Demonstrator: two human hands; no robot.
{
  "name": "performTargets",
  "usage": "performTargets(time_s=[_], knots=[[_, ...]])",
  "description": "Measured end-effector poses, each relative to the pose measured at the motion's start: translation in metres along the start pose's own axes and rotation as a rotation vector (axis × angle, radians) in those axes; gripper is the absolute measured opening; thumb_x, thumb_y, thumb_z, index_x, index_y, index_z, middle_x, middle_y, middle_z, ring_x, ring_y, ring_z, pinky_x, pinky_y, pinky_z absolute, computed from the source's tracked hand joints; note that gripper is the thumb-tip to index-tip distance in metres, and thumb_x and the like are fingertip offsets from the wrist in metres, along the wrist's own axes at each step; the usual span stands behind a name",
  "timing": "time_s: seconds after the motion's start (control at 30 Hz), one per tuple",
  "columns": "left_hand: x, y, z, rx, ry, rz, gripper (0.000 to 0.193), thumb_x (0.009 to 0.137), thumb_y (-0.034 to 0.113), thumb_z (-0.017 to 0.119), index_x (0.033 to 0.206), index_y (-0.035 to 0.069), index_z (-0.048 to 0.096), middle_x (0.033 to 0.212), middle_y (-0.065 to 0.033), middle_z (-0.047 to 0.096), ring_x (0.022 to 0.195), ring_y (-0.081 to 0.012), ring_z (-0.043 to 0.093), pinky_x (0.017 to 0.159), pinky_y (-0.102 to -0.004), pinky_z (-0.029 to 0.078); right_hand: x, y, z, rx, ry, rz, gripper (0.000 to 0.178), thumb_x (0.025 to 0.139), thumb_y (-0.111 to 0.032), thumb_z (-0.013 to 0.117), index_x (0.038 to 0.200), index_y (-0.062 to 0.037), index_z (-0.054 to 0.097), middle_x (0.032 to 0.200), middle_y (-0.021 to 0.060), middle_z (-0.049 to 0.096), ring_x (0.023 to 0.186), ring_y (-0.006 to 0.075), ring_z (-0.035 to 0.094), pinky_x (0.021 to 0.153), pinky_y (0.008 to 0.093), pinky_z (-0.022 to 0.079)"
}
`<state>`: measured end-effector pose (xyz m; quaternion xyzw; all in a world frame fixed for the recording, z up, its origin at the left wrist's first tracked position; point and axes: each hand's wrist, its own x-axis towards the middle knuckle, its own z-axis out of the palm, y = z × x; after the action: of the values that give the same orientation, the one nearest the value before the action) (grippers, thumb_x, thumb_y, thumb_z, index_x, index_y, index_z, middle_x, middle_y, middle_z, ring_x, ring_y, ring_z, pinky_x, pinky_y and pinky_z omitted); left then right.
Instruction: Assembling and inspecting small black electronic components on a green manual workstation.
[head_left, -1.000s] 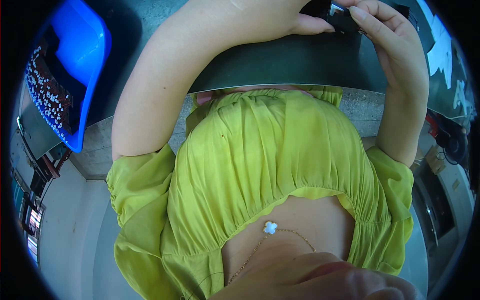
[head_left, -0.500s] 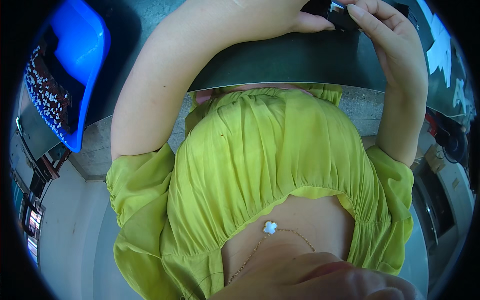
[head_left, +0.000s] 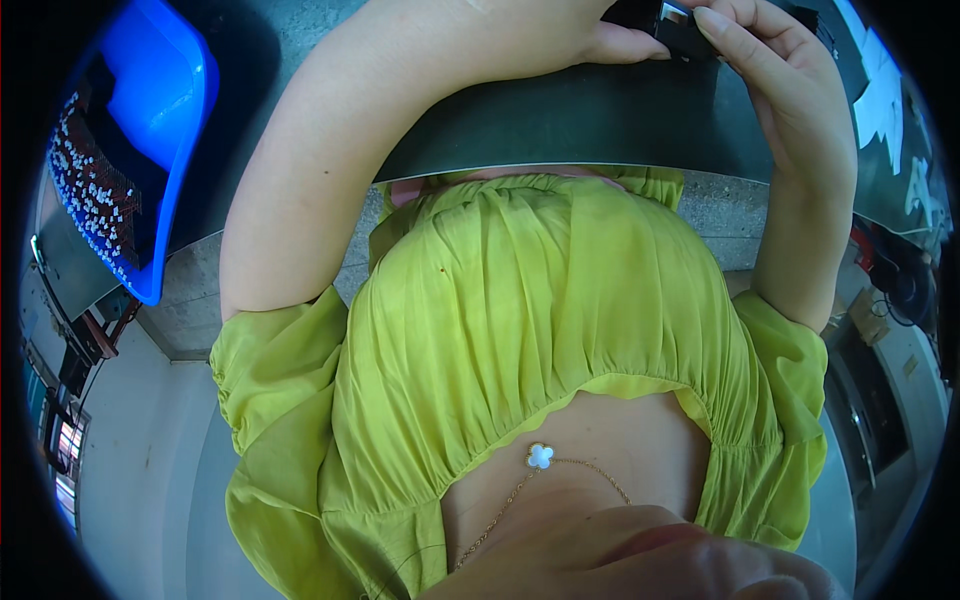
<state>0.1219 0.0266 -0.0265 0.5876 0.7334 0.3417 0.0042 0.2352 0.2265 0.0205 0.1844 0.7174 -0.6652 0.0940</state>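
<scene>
At the top edge of the head view, a small black part [head_left: 687, 42] with a shiny metallic piece in it lies between my two hands. My left hand [head_left: 610, 38] reaches in from the left with its thumb pressed along the part's lower side; its other fingers are cut off by the picture edge. From the right, my right hand [head_left: 768, 42] pinches the part's near right corner with thumb and forefinger. What exactly the part is cannot be made out. Both hands are just above the dark green tabletop [head_left: 560, 125].
A blue plastic bin [head_left: 190, 130] stands at the left on the table, with many small white pieces and a reddish-brown mesh-like mass [head_left: 105, 190] in it. Torn white paper pieces [head_left: 880, 95] lie at the right. The table's near edge runs close to my body.
</scene>
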Motion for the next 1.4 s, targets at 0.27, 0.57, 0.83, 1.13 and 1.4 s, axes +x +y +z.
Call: performTargets(time_s=[0.27,0.57,0.83,1.13,1.4], knots=[[0.002,0.006,-0.006,-0.004,-0.034,-0.022,0.028,0.080,0.022,0.081,0.095,0.003,0.067,0.090,-0.0148,0.067,0.095,-0.0350,0.067,0.113,-0.0543,0.043,-0.001,0.002,0.000,0.022,-0.004,-0.008,0.007,0.093,-0.003,0.074,0.094,0.0027,0.069,0.113,0.0090,0.069,0.092,0.0095,0.063,0.084,0.0221,0.050],[0.002,0.006,-0.007,-0.042,-0.018,-0.041,0.027,0.080,0.022,0.081,0.094,0.004,0.067,0.089,-0.0151,0.066,0.095,-0.0354,0.066,0.113,-0.0540,0.043,-0.001,0.002,0.003,0.012,0.005,-0.041,0.006,0.095,-0.001,0.071,0.096,0.0035,0.068,0.111,0.0081,0.068,0.092,0.0084,0.063,0.084,0.0208,0.050],[0.002,0.006,-0.007,-0.025,-0.025,-0.034,0.028,0.081,0.023,0.081,0.096,0.003,0.068,0.091,-0.0151,0.066,0.097,-0.0354,0.066,0.113,-0.0539,0.043,0.000,0.003,0.003,-0.030,0.018,-0.049,0.006,0.095,-0.001,0.071,0.098,0.0040,0.068,0.109,0.0072,0.069,0.089,0.0080,0.064,0.080,0.0206,0.052],[0.004,0.006,-0.007,-0.030,-0.037,-0.035,0.029,0.082,0.024,0.080,0.097,0.002,0.068,0.093,-0.0157,0.066,0.099,-0.0355,0.066,0.113,-0.0526,0.042,0.000,0.014,0.007,-0.070,0.105,-0.112,0.006,0.095,0.001,0.070,0.100,0.0045,0.068,0.107,0.0072,0.070,0.088,0.0076,0.064,0.081,0.0204,0.052],[0.000,-0.003,0.004,0.008,0.037,0.027,0.028,0.081,0.023,0.081,0.096,0.003,0.068,0.092,-0.0156,0.066,0.099,-0.0356,0.066,0.113,-0.0514,0.043,-0.003,0.026,0.015,-0.151,0.134,-0.279,0.007,0.094,0.004,0.070,0.097,0.0037,0.064,0.110,0.0092,0.067,0.092,0.0077,0.062,0.083,0.0222,0.052]])
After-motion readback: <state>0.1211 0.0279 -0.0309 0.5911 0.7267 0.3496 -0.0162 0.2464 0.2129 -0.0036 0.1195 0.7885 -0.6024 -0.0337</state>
